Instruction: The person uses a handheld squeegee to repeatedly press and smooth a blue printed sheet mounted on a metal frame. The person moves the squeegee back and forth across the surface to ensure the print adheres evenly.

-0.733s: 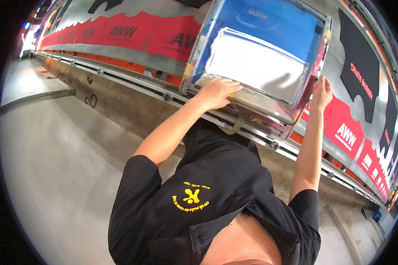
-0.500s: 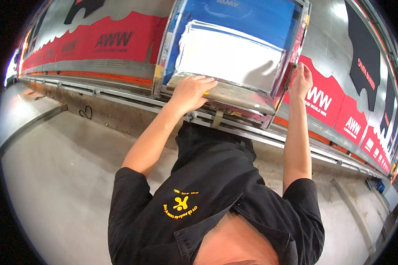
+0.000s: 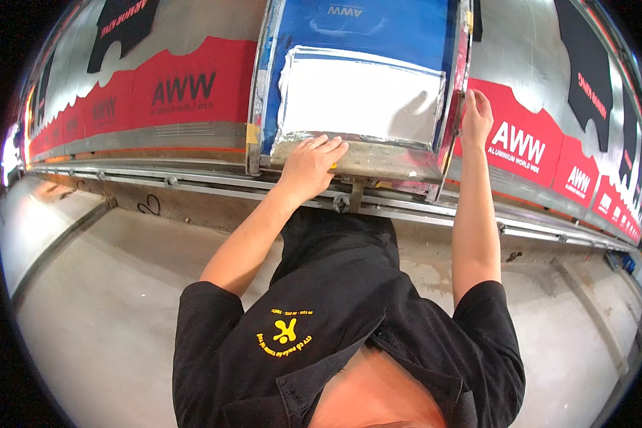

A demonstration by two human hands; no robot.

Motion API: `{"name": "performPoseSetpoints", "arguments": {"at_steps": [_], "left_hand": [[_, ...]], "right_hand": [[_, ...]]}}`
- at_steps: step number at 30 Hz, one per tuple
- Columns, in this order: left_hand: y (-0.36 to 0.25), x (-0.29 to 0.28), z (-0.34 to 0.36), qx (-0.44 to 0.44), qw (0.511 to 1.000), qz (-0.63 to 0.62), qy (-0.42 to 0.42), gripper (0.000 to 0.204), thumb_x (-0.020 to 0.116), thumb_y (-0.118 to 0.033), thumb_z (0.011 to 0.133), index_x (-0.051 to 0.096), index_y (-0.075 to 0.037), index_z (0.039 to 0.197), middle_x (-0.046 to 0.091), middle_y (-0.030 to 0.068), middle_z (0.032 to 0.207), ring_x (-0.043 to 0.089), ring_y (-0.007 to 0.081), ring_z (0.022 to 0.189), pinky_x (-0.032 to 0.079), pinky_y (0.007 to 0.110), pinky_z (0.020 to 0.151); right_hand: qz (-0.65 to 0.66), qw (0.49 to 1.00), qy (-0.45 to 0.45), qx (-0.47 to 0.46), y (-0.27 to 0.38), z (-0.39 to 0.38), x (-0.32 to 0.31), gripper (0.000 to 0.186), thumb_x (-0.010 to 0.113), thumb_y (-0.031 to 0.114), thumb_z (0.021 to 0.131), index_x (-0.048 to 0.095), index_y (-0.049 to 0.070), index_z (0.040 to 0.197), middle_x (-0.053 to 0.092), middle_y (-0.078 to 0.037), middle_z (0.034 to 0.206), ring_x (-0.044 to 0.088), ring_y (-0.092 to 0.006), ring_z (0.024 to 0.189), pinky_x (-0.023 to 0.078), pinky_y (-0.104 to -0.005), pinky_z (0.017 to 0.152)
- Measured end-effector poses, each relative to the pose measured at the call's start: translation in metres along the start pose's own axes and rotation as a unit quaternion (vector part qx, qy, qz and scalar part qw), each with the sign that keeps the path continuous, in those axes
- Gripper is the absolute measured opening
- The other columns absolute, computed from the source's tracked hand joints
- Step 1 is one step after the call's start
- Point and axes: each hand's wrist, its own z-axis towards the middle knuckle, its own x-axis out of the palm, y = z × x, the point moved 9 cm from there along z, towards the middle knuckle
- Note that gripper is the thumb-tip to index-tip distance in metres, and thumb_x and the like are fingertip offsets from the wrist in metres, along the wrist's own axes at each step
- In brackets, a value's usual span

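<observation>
A screen printing frame with blue mesh stands before me, its metal sides running away from me. A block of white ink or coating covers the near part of the mesh. My left hand is closed over the near bar, fingers on top and thumb in front. Something small and yellow shows by its fingertips. My right hand is closed on the frame's right side, fingers curled, and casts a shadow on the white area. Its grip is partly hidden.
Red, black and silver printed pieces lie along the long table on both sides of the frame. A metal rail follows the table's near edge, close to my waist. Grey floor lies below.
The whole view has turned slightly, so the frame appears straighter and a little farther left. Both hands keep the same places on the frame.
</observation>
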Motion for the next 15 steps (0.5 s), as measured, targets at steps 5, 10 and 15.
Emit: {"name": "performPoseSetpoints", "arguments": {"at_steps": [5,10,15], "left_hand": [[0.007,0.005,0.004,-0.001,0.999,-0.032,0.022,0.069,0.08,-0.008,0.079,0.058,-0.013,0.145,0.057,0.0076,0.152,0.053,0.032,0.14,0.041,0.046,0.117],[0.002,0.001,0.01,0.004,1.0,-0.01,0.027,0.078,0.082,-0.005,0.074,0.057,-0.015,0.148,0.057,0.0074,0.152,0.053,0.0314,0.14,0.044,0.045,0.115],[0.002,0.009,-0.001,0.011,1.0,0.006,0.028,0.076,0.08,-0.004,0.075,0.056,-0.012,0.147,0.058,0.01,0.151,0.054,0.0338,0.139,0.042,0.046,0.117]], "right_hand": [[-0.1,0.994,-0.016,-0.031,-0.019,0.011,0.001,0.045,0.078,0.038,0.093,0.071,0.004,0.122,0.075,-0.01,0.112,0.07,-0.0197,0.103,0.053,-0.0339,0.093],[-0.125,0.99,-0.04,-0.042,-0.009,0.009,-0.005,0.041,0.074,0.037,0.094,0.074,0.004,0.119,0.077,-0.013,0.11,0.072,-0.0228,0.102,0.055,-0.0361,0.091],[-0.13,0.988,-0.072,-0.032,0.03,-0.012,0.0,0.036,0.071,0.033,0.098,0.075,0.001,0.116,0.078,-0.011,0.101,0.071,-0.0183,0.094,0.055,-0.0333,0.085]]}}
